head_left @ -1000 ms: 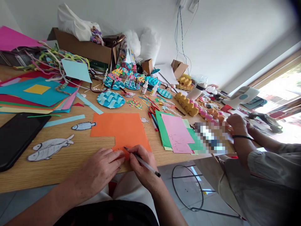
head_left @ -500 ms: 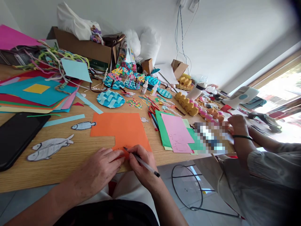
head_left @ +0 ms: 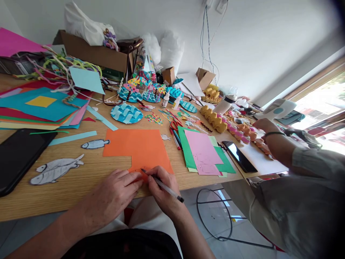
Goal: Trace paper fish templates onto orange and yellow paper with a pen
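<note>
An orange sheet of paper [head_left: 145, 145], with a corner cut out at its lower left, lies at the table's front edge. My right hand [head_left: 164, 189] is closed around a pen [head_left: 168, 190] with a clear barrel and black end cap. Its tip touches the sheet, where faint drawn lines show. Beside it my left hand [head_left: 115, 190] lies with its fingers flat on the lower edge of the paper, pressing it down. To the left are a blue-grey cut-out fish [head_left: 95, 144] and white cut-out fish [head_left: 58, 168] with dark outlines.
A black tablet [head_left: 23, 158] and stacked coloured paper [head_left: 51, 104] occupy the left. Pink paper [head_left: 202, 151] lies over green sheets on the right, near red scissors [head_left: 176, 125] and a phone [head_left: 239, 156]. Glue bottles [head_left: 165, 100] stand behind. A co-worker's arm [head_left: 277, 138] reaches in from the right.
The co-worker's hand has moved away, farther back over the table, and the phone now shows clearly. My hands, the pen and the orange paper stay nearly in place.
</note>
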`<action>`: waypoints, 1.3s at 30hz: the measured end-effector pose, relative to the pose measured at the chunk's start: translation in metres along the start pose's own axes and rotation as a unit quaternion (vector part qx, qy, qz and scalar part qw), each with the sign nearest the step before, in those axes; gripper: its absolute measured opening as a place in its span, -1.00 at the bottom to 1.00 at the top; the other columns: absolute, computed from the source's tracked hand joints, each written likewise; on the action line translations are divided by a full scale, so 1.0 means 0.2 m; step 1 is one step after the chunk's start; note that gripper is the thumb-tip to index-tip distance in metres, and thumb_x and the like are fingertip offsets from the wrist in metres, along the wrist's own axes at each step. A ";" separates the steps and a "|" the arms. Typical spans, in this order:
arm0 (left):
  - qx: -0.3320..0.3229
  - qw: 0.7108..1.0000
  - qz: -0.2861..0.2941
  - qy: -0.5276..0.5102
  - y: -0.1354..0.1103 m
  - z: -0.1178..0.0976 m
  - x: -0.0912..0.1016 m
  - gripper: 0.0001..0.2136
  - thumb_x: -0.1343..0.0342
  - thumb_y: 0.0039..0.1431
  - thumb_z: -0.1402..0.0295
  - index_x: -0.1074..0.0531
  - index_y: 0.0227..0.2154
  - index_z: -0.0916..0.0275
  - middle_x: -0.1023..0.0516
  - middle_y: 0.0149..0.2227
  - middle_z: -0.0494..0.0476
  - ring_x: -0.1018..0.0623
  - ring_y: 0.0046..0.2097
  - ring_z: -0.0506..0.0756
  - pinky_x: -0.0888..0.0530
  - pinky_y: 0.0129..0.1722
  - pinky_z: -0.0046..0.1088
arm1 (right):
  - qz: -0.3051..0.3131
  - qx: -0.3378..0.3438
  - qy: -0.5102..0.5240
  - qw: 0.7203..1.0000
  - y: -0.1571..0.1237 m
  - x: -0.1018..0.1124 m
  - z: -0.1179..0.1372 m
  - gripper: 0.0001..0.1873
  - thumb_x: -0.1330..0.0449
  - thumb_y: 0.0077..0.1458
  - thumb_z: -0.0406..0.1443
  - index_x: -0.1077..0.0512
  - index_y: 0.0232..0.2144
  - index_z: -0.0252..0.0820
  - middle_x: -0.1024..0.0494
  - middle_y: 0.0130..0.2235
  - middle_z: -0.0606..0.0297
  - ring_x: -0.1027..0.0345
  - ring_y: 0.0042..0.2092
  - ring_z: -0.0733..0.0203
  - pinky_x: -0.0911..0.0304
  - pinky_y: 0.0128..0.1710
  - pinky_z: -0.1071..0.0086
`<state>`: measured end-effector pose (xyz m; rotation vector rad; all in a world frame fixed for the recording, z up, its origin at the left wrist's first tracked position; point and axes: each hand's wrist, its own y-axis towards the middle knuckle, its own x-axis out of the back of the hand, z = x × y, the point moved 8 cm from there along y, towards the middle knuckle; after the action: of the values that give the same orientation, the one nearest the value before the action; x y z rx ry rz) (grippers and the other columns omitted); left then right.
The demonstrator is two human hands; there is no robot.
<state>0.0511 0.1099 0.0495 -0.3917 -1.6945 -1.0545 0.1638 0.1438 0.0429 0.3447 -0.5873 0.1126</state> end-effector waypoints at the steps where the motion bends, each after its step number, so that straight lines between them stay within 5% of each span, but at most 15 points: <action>1: 0.001 1.000 -0.004 0.002 0.00 0.00 0.00 -0.72 0.16 0.22 0.56 -0.44 -0.17 0.29 -0.54 -0.16 0.15 -0.49 -0.20 0.12 -0.39 -0.17 -0.29 | -0.004 -0.001 0.001 1.000 0.00 0.00 0.00 -0.86 -0.04 0.05 -0.38 -0.41 -0.39 -0.18 -0.52 -0.47 0.34 -0.38 -0.46 0.32 -0.22 -0.45 0.51; 39: 0.007 1.000 -0.018 -0.002 0.01 0.00 0.02 -0.70 0.17 0.22 0.56 -0.46 -0.19 0.26 -0.56 -0.18 0.12 -0.50 -0.21 0.09 -0.39 -0.17 -0.33 | -0.013 -0.016 -0.002 1.000 0.00 0.01 -0.01 -0.86 -0.05 0.02 -0.38 -0.41 -0.42 -0.15 -0.53 -0.48 0.37 -0.37 -0.49 0.33 -0.22 -0.47 0.51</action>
<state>0.0498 0.1102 0.0537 -0.3571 -1.7174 -1.0682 0.1663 0.1441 0.0420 0.3205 -0.5882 0.0778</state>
